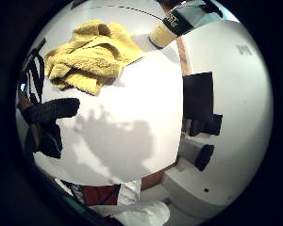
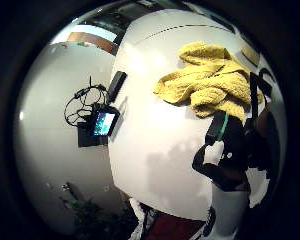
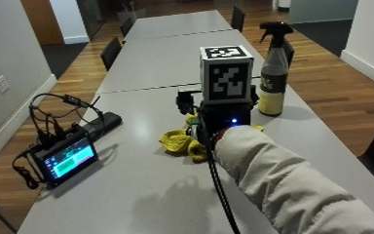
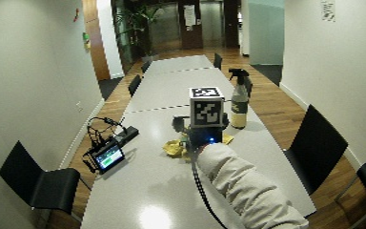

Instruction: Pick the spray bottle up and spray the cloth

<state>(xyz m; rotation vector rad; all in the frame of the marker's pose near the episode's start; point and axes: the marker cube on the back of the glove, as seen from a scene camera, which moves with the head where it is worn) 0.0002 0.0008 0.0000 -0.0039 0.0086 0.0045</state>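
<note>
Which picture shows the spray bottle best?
The outside view: the whole spray bottle stands upright on the table, black trigger to yellow label. The wide outside view shows it whole but smaller. The little finger palm view catches only its lower part; the thumb view shows none.

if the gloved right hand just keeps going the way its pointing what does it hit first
Most likely the yellow cloth, crumpled on the table just ahead of and under the right hand. The spray bottle stands farther on and off to one side, not in that line. Depth is hard to judge.
</note>
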